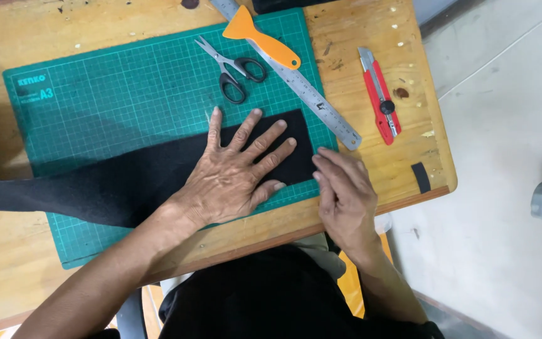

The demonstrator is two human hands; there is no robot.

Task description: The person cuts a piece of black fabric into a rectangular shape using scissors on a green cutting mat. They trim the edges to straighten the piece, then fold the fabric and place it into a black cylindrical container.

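Black felt strip [127, 182]: long axis running leftward from the left hand [236, 169], whose flat, splayed grip is pressing it down; right hand [345, 194], loosely curled, empty, touching its near end.

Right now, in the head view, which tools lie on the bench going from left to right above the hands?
Black-handled metal scissors → orange plastic scraper → long steel ruler → red utility knife.
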